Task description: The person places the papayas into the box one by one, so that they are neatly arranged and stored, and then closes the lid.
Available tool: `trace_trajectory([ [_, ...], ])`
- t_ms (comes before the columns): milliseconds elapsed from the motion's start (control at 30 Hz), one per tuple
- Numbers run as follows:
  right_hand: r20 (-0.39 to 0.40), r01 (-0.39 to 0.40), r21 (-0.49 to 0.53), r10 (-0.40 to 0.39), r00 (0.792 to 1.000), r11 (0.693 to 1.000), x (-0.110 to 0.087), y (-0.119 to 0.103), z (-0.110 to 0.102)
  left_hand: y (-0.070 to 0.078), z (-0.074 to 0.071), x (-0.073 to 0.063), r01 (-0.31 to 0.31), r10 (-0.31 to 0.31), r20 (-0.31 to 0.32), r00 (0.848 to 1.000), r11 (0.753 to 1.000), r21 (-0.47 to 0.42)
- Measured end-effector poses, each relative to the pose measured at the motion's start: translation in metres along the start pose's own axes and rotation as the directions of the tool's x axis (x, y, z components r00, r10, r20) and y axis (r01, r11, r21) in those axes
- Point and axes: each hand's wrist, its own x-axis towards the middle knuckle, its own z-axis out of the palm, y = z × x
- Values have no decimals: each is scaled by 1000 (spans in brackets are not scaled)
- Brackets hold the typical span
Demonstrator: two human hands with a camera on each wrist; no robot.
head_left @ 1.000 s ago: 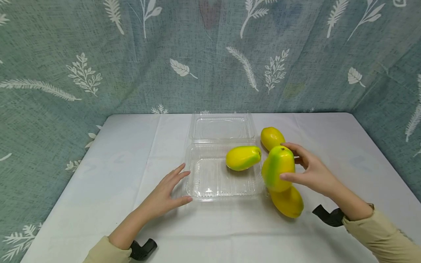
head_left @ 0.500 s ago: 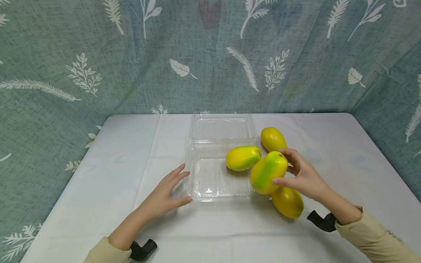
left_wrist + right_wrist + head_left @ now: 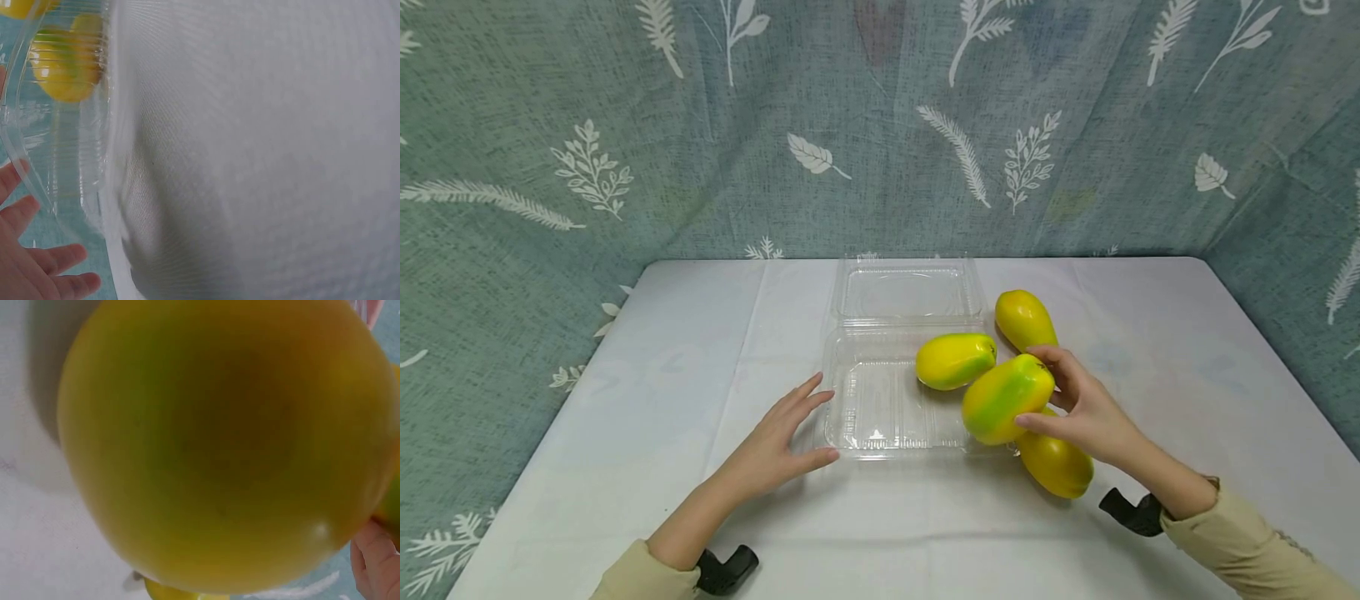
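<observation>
My right hand grips a yellow papaya with a green streak, thumb on the near side and fingers behind. That papaya is over the right part of a clear plastic clamshell box, whose lid is folded back. Inside the box lies another papaya. My left hand is spread at the box's left edge; whether its fingertips touch the box I cannot tell. In the left wrist view, its fingers are beside the clear wall. A papaya near the camera fills most of the right wrist view.
To the right of the box, one papaya lies toward the back and another papaya toward the front, partly behind my right hand and the held fruit. The box lid reaches toward the back edge of the white-covered table. A patterned curtain stands behind.
My right hand has carried the held papaya left and slightly toward me, over the box's right side, tilting it more sideways. My left hand and the box have stayed put.
</observation>
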Motion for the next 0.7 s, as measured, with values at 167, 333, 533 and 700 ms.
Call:
trace_trajectory([
  [167,13,-18,-30,18,1000,999,-1,3,4,0,0,0,2,-2,0,1000,1000,-2],
  [333,18,41,-123,-39,999,992,-1,7,9,-1,0,0,0,0,-1,1000,1000,0],
  [533,41,133,-232,-127,991,964,-1,10,14,-1,0,0,-1,1,-2,1000,1000,4],
  [700,72,119,-257,-104,992,959,1,12,17,0,0,0,1,-1,-3,1000,1000,7],
])
